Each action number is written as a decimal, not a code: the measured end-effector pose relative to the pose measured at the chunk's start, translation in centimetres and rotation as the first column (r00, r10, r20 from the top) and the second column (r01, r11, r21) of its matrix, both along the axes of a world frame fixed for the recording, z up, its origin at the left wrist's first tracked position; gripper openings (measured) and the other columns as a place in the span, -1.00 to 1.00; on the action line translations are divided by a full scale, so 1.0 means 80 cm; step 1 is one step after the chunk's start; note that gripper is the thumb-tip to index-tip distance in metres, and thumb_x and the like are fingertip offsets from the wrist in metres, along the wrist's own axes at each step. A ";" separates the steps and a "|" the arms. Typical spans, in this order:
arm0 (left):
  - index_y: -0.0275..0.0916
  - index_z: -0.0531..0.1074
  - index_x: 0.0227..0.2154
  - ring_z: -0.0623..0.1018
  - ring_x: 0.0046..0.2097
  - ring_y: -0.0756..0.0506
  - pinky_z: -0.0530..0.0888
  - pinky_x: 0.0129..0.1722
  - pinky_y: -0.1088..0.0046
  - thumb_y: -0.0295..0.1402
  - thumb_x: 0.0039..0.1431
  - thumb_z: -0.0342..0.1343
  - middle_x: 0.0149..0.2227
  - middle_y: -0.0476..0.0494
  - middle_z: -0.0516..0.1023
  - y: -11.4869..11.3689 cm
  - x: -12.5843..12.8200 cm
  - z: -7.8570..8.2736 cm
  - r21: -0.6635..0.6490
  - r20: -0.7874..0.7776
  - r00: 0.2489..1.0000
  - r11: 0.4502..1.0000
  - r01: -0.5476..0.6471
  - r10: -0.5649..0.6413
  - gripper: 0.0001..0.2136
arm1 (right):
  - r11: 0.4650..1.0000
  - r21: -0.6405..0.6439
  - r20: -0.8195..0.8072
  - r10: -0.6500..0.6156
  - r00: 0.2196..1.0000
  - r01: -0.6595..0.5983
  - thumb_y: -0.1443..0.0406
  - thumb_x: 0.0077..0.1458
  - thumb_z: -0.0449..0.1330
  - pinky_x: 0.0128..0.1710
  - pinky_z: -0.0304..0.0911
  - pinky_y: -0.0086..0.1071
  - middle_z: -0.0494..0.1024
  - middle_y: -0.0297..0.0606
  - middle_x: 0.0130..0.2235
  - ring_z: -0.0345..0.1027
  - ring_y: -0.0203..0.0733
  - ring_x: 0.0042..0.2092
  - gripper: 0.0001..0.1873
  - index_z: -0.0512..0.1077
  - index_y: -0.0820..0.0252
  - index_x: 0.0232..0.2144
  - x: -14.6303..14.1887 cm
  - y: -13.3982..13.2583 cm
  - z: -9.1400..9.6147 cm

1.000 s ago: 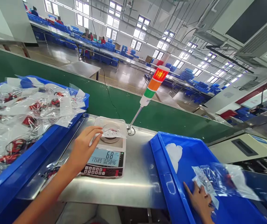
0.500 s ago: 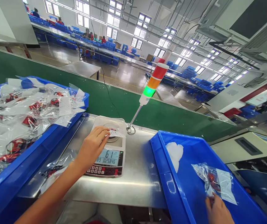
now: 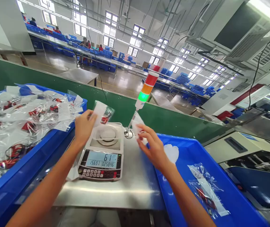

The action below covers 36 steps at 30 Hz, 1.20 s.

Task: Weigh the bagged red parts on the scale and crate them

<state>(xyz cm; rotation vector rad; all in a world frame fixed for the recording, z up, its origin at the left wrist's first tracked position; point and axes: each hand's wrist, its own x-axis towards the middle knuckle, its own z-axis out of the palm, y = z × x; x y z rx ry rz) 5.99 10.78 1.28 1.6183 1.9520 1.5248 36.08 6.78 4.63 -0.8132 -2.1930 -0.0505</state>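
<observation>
Clear bag with white label and red contents point(image 3: 104, 113) gripped by left hand point(image 3: 84, 126), raised at 12 o'clock over digital scale point(image 3: 100, 164). Second clear bag point(image 3: 137, 126) pinched by right hand point(image 3: 153, 148) at 1 o'clock. Bagged red item point(image 3: 204, 192) lies in blue crate point(image 3: 191, 145) at 3 o'clock; bag-filled blue bin point(image 3: 31, 151) at 9 o'clock.

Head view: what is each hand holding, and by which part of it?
The left hand holds a clear plastic bag with red contents by its lower end; the right hand pinches another clear bag by its lower end.
</observation>
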 end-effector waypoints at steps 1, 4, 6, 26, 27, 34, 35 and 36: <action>-0.24 0.50 -0.21 0.63 -0.21 -0.17 0.52 -0.20 0.33 -0.26 0.22 0.11 -0.21 -0.12 0.63 -0.003 -0.015 0.013 0.025 0.075 0.992 0.995 -0.102 0.100 -0.82 | 0.995 0.001 0.066 0.099 0.993 -0.099 0.32 0.39 0.08 0.13 0.46 -0.08 0.55 -0.03 0.18 0.46 -0.07 0.18 -0.87 0.44 0.09 -0.19 -0.027 0.021 -0.004; -0.27 0.48 -0.17 0.63 -0.20 -0.19 0.50 -0.19 0.25 -0.27 0.16 0.12 -0.18 -0.14 0.62 -0.022 -0.067 0.047 0.127 0.149 0.931 0.927 -0.352 0.333 -0.76 | 0.964 -0.095 0.241 0.266 0.933 -0.250 0.38 0.37 0.09 0.20 0.41 -0.04 0.53 0.01 0.20 0.39 -0.03 0.25 -0.87 0.44 0.13 -0.18 -0.087 0.067 -0.026; -0.30 0.46 -0.15 0.63 -0.12 -0.21 0.44 -0.13 0.16 -0.20 0.25 0.09 -0.18 -0.13 0.59 -0.040 -0.102 0.062 0.184 0.097 0.890 0.871 -0.456 0.446 -0.73 | 0.945 -0.177 0.315 0.319 0.894 -0.275 0.35 0.35 0.15 0.24 0.37 0.03 0.51 0.00 0.22 0.37 0.00 0.27 -0.92 0.45 0.14 -0.14 -0.104 0.079 -0.042; -0.20 0.40 0.15 0.50 0.17 -0.23 0.47 0.22 0.15 -0.18 0.48 -0.10 0.11 -0.22 0.54 -0.095 0.000 -0.008 0.071 -0.320 0.927 0.970 0.230 -0.197 -0.64 | -0.078 -0.493 0.368 -0.921 0.127 0.867 -0.32 0.02 0.00 -0.10 0.16 0.66 0.38 0.26 0.30 0.15 0.83 0.30 -0.16 0.49 0.09 0.09 0.426 -0.133 -0.267; -0.20 0.40 0.15 0.50 0.17 -0.23 0.47 0.22 0.15 -0.19 0.48 -0.11 0.11 -0.22 0.54 -0.092 0.001 -0.012 0.064 -0.322 0.923 0.968 0.242 -0.209 -0.65 | -0.072 -0.477 0.377 -0.917 0.130 0.876 -0.29 0.04 -0.01 -0.08 0.16 0.66 0.40 0.24 0.28 0.18 0.81 0.29 -0.19 0.48 0.08 0.09 0.426 -0.141 -0.271; -0.22 0.48 0.02 0.50 0.15 -0.23 0.49 0.21 0.11 -0.27 0.47 -0.08 0.03 -0.21 0.57 -0.080 0.005 -0.022 0.037 -0.380 0.877 0.943 0.331 -0.293 -0.72 | 0.032 -0.311 0.387 -0.908 0.157 0.950 0.01 0.12 -0.09 -0.05 0.42 0.28 0.55 0.28 -0.06 0.50 0.53 -0.01 -0.30 0.41 0.35 0.10 0.410 -0.160 -0.239; -0.21 0.49 -0.01 0.49 0.16 -0.23 0.48 0.23 0.10 -0.29 0.47 -0.08 0.03 -0.21 0.57 -0.078 0.007 -0.023 0.021 -0.397 0.859 0.932 0.361 -0.323 -0.73 | 0.041 -0.302 0.376 -0.913 0.158 0.952 0.01 0.12 -0.09 -0.09 0.43 0.26 0.54 0.28 -0.06 0.50 0.52 -0.03 -0.32 0.43 0.33 0.08 0.408 -0.163 -0.230; -0.20 0.51 -0.03 0.48 0.18 -0.23 0.48 0.24 0.09 -0.31 0.47 -0.08 0.03 -0.20 0.58 -0.075 0.008 -0.025 0.004 -0.417 0.837 0.920 0.391 -0.354 -0.74 | 0.046 -0.306 0.366 -0.916 0.162 0.951 0.00 0.13 -0.08 -0.12 0.44 0.25 0.54 0.27 -0.05 0.50 0.51 -0.04 -0.34 0.46 0.29 0.06 0.407 -0.165 -0.221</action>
